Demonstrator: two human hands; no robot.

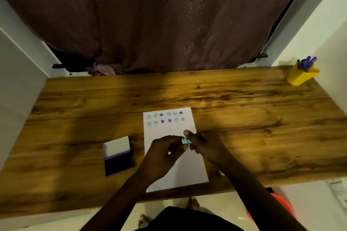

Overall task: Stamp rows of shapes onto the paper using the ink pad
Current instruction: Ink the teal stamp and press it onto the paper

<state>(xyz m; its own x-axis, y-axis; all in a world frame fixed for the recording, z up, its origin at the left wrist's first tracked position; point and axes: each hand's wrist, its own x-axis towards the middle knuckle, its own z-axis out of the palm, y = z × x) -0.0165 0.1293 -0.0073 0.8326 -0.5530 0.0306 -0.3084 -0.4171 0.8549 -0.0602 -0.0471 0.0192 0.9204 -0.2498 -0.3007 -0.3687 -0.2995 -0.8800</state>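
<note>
over the white paper (174,165), small pale teal stamp (186,141), left hand (165,153) and right hand (205,146) grips both pinched closed on it

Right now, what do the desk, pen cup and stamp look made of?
Desk: wood or wood-look laminate, smooth with a slight sheen; grain and knots show, can't tell which. Pen cup: likely plastic, uniform glossy yellow. Stamp: probably plastic, pale teal, mostly hidden between left hand and right hand.
</note>
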